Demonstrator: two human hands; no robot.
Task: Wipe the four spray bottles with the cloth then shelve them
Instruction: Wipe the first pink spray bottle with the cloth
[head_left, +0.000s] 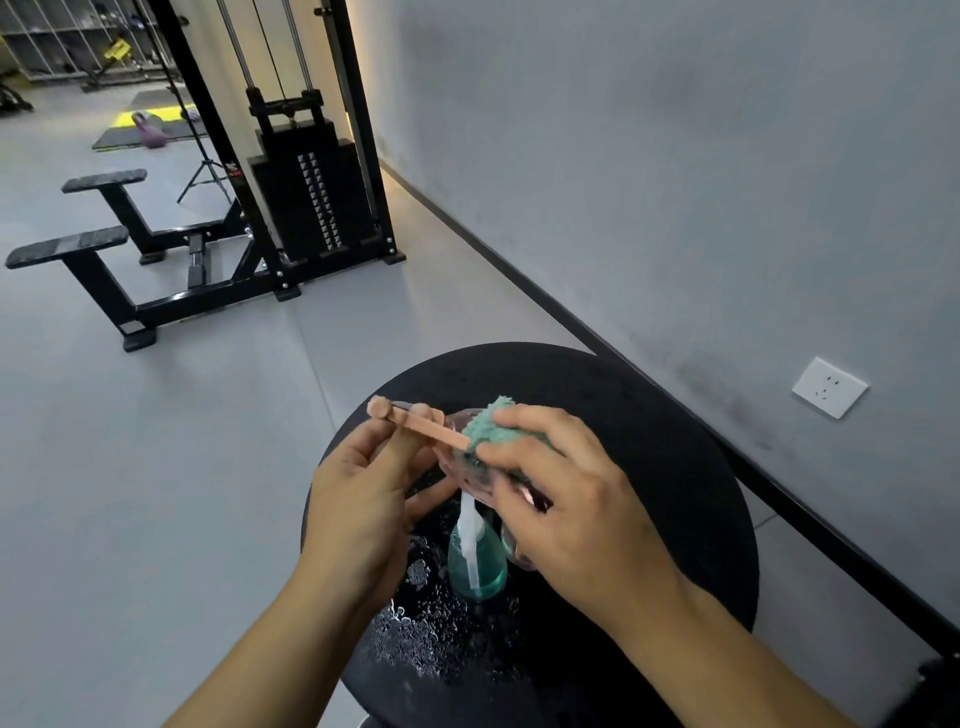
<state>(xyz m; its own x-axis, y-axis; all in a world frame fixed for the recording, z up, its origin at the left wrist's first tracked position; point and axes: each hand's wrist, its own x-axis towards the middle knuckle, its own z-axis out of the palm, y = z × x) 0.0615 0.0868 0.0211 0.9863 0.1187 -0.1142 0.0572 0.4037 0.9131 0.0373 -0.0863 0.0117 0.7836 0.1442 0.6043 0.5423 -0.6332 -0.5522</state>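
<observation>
My left hand (358, 499) holds a clear pink spray bottle (462, 467) tilted on its side above the round black table (649, 457); its pink spray head (415, 423) points left past my fingers. My right hand (566, 499) grips a teal cloth (491, 423) and presses it on the pink bottle's body. Below the hands a teal spray bottle (478, 564) with a white head stands upright on the table. A part of another pink bottle (517, 551) shows beside it, mostly hidden under my right hand.
Water drops (421, 629) cover the near left of the tabletop. A black cable weight machine (306, 192) and its foot bars stand on the grey floor at the back left. A grey wall with a white socket (829, 387) runs along the right.
</observation>
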